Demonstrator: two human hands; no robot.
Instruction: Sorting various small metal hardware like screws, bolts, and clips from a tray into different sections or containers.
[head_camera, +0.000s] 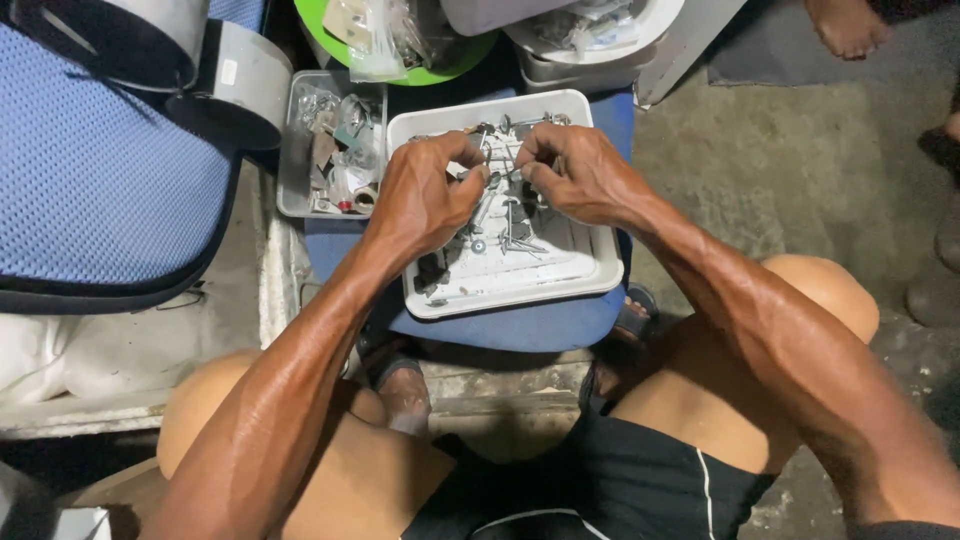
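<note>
Above the white tray (600, 262), left hand (425, 195) and right hand (575, 178) pinch a small metal part (503, 176); a slip could drop it among the screws (500, 235).

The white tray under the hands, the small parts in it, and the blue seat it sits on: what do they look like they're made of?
White tray: probably moulded plastic, going by its matte finish, rounded rim and ribbed floor, scuffed with grime. Small parts: likely metal screws and fittings, grey and glinting. Blue seat: seemingly fabric over padding, dull and soft-edged. Both the left hand and the right hand pinch tiny pieces over the tray.
</note>
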